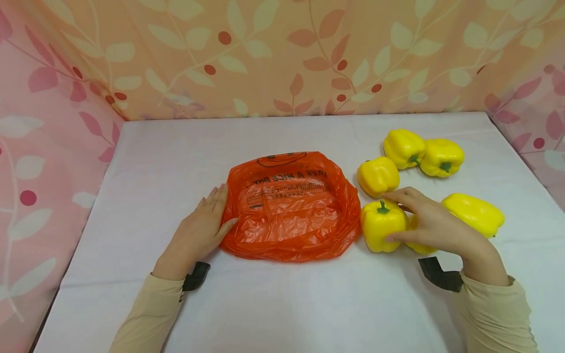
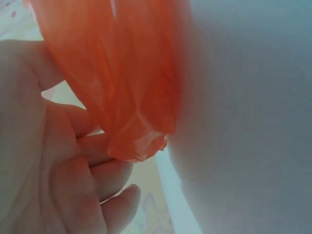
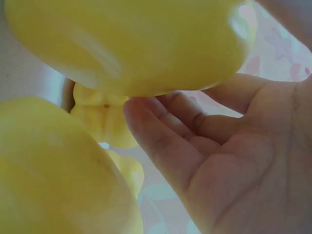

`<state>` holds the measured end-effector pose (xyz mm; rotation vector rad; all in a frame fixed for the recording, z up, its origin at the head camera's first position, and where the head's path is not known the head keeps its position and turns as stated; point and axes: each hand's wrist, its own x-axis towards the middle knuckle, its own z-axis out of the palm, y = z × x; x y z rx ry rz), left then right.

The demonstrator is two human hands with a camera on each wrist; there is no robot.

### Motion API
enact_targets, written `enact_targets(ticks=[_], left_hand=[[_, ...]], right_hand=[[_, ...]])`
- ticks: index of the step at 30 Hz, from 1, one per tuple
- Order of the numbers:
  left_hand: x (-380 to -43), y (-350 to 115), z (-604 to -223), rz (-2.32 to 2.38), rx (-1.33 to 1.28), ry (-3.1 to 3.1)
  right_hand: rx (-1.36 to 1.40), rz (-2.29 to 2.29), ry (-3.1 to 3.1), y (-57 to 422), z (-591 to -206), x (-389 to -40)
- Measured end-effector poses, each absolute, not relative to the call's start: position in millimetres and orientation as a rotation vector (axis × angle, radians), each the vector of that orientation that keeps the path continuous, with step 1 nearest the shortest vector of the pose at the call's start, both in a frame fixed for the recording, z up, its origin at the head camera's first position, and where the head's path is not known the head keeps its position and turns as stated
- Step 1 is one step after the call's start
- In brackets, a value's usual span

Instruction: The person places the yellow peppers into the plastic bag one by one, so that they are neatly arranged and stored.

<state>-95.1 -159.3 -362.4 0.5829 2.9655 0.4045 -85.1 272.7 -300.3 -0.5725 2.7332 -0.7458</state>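
A red-orange plastic bag [image 1: 291, 252] lies spread on the table with its mouth facing up; dark print shows inside. My left hand [image 1: 198, 228] rests against the bag's left side, fingers extended outside and thumb over the rim. Bag film [image 2: 122, 87] hangs between thumb and fingers in the left wrist view. Right of the bag, my right hand [image 1: 434, 223] grips an upright yellow bell pepper [image 1: 380, 230], thumb at its right side and fingers behind its top. Beneath that hand sits another yellow pepper [image 1: 423, 242], mostly hidden. In the right wrist view the gripped pepper [image 3: 131, 44] covers some fingertips.
One yellow pepper [image 1: 378, 176] stands just behind the gripped one. Two more, a left one [image 1: 403, 148] and a right one [image 1: 443, 158], touch each other farther back. A longer pepper [image 1: 474, 214] lies beyond the right hand. Patterned curtains [image 1: 282, 59] border the white tabletop [image 1: 300, 309].
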Motion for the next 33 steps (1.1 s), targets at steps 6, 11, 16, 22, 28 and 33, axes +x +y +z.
enact_targets(ticks=[6,11,16,22,28,33], left_hand=[[-94.6,-157.9,-361.5,0.392,0.601,2.964],[-94.6,-157.7,-361.8,0.367,0.597,2.966],[-94.7,-158.1,-362.1,0.365,0.610,2.977],[-95.0,-158.4,-364.3,0.381,0.632,2.987],[-94.7,-158.3,-364.3,0.383,0.635,2.998],[-93.9,-159.0,-363.8,0.375,0.646,3.017]], right_hand=[[-0.538,-0.772,2.686,272.5,-301.0,-84.5],[-0.493,-0.779,2.649,271.7,-300.1,-84.6],[-0.467,-0.732,2.670,271.1,-298.3,-84.4],[-0.458,-0.761,2.716,270.8,-295.3,-83.3],[-0.433,-0.837,2.771,270.8,-294.5,-83.1],[-0.432,-0.927,2.806,268.4,-293.0,-84.2]])
